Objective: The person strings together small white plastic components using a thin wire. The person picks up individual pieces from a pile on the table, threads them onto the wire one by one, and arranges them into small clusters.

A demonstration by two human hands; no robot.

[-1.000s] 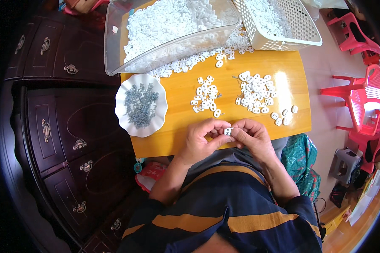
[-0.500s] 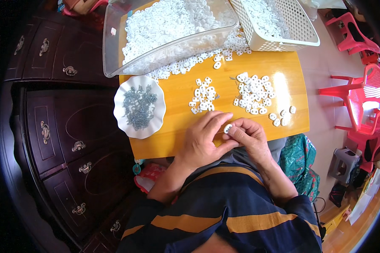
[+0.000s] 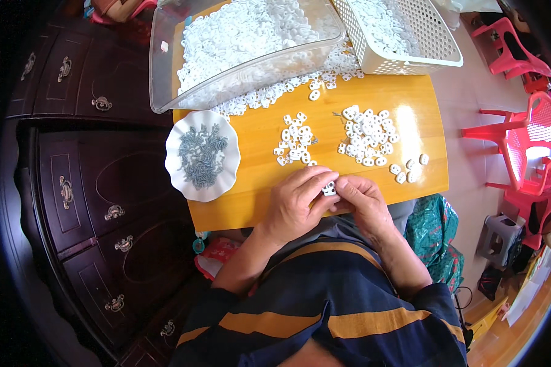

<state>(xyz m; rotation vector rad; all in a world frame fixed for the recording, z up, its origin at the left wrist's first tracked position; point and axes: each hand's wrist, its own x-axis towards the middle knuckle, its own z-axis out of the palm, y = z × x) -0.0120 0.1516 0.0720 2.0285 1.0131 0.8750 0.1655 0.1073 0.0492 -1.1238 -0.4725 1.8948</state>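
A small white plastic piece with dark holes [image 3: 329, 189] is pinched near the table's front edge. My left hand [image 3: 295, 199] is closed on it from the left side. From the right, the thumb and fingers of my right hand [image 3: 365, 199] close on the same piece. Just beyond my left hand lies a small pile of similar white two-hole pieces [image 3: 295, 137]. A larger pile [image 3: 370, 133] spreads farther right, with several loose pieces [image 3: 410, 169] beside it. At the left, a scalloped white dish [image 3: 173, 150] holds many small grey metal parts [image 3: 203, 156].
A clear plastic bin [image 3: 260, 61] full of white pieces stands at the table's far side, with more pieces strewn along its front. Beside it is a perforated white basket [image 3: 404, 64]. Dark drawers [image 3: 73, 177] flank the left; red chairs [image 3: 523, 140] stand at right.
The white piece has turned between my fingers and now shows its holes. My left hand's fingers have closed nearer around it, and my right thumb has shifted up slightly.
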